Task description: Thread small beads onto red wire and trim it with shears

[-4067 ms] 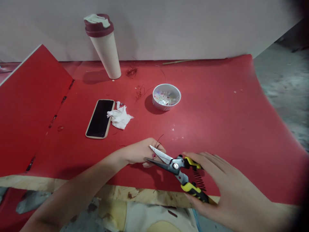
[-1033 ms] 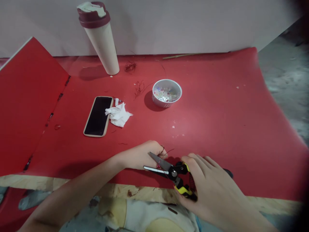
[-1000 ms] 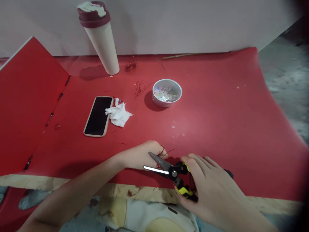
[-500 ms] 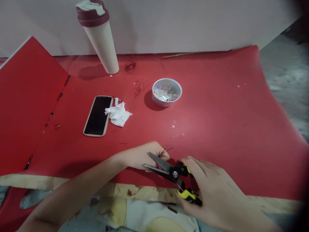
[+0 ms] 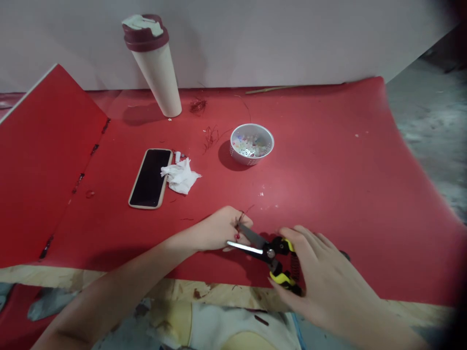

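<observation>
My right hand (image 5: 321,277) grips the yellow-and-black handles of a pair of spring-loaded snips (image 5: 268,255), whose blades are slightly apart and point left. My left hand (image 5: 217,231) rests on the red table cover (image 5: 328,184) with its fingers pinched on a thin dark red wire (image 5: 242,216) that has a small red bead at the blade tips. The blade tips touch the pinched fingers. What lies under the left palm is hidden.
A small white bowl of pale beads (image 5: 251,144) stands behind the hands. A phone (image 5: 151,178) lies face up beside a crumpled tissue (image 5: 180,176). A cream tumbler with a maroon lid (image 5: 155,63) stands by the wall. Wire scraps (image 5: 210,136) lie near it. The table's front edge shows bare wood.
The snips' blades have closed partway and moved a little right, toward my left fingertips. My left hand has kept its pinch on the wire.
</observation>
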A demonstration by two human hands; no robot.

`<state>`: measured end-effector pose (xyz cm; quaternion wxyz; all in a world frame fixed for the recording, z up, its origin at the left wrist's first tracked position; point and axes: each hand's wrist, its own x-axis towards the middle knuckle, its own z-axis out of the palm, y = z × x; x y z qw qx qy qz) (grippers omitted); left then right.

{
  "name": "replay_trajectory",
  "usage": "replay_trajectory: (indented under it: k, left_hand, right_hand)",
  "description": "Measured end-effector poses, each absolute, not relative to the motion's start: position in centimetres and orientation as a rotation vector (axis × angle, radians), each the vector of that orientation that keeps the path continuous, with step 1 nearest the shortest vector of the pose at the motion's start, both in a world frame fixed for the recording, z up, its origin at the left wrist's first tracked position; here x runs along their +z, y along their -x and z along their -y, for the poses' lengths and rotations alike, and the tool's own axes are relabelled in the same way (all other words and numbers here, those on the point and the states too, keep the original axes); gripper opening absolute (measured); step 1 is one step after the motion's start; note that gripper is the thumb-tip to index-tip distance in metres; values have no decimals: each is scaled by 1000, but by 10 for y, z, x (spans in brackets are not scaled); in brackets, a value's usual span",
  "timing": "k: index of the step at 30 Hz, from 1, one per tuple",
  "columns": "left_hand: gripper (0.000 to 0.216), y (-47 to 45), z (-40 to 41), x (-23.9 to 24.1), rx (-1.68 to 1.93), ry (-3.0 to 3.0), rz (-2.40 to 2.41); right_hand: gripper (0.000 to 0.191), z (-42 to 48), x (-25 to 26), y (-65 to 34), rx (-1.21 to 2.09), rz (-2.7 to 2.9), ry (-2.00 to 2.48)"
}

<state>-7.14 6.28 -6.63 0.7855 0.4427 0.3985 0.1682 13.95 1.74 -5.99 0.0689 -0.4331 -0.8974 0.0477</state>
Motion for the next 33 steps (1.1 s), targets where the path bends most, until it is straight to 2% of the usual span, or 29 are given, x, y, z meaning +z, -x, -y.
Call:
replay_trajectory:
  k: [5, 9, 14, 17, 21, 23, 26, 33]
  left_hand:
    - [37, 71, -67, -70, 740, -738, -1025]
    - [38, 71, -67, -73, 819, -693, -1048]
    - [37, 65, -64, -72, 797, -766, -1179]
    - [37, 62, -61, -71, 791, -858, -1359]
    - [30, 60, -55, -73, 829, -996, -1477]
    - [24, 60, -52, -75, 870, -1021, -1445]
    - [19, 59, -48, -74, 919, -996, -1360]
    - [20, 58, -43, -77, 939, -1103, -1520]
  right_hand:
    - [43, -33, -68, -179, 91, 2691, 1516]
    - [31, -52, -80, -203, 95, 2578, 1626]
    - [40, -62, -76, -188, 135, 2458, 1539]
    - [35, -52, -63, -148, 272, 2227, 1555]
    - [29, -30, -57, -87, 820, 1939, 1414]
    - [24, -23, -60, -65, 963, 1736, 1361]
    - [9, -19, -65, -50, 962, 1543, 1376]
    - [7, -22, -64, -52, 952, 1443, 1406]
